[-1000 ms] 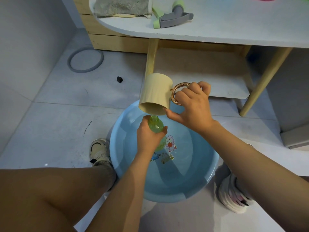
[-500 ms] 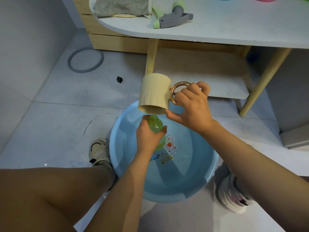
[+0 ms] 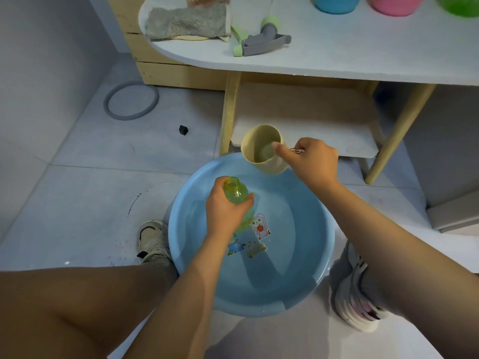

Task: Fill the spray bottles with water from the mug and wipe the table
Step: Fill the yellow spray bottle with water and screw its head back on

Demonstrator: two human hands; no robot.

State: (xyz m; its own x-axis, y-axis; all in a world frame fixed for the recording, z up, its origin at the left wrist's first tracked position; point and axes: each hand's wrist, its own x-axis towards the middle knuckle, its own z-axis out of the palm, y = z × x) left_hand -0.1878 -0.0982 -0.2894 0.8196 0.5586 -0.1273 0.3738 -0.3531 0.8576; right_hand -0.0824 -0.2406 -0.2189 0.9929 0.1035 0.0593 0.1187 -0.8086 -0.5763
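blue basin [image 3: 305, 294] under hands; grey cloth [image 3: 186, 23], sprayer head [image 3: 261, 40] on table [image 3: 363, 55].

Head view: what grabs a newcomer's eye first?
The blue basin on the floor fills the centre; over it the left hand grips an uncapped green bottle. At the basin's far rim the right hand holds a beige mug mouth-up by its handle. Above, on the white table, lie a grey cloth and a spray head.
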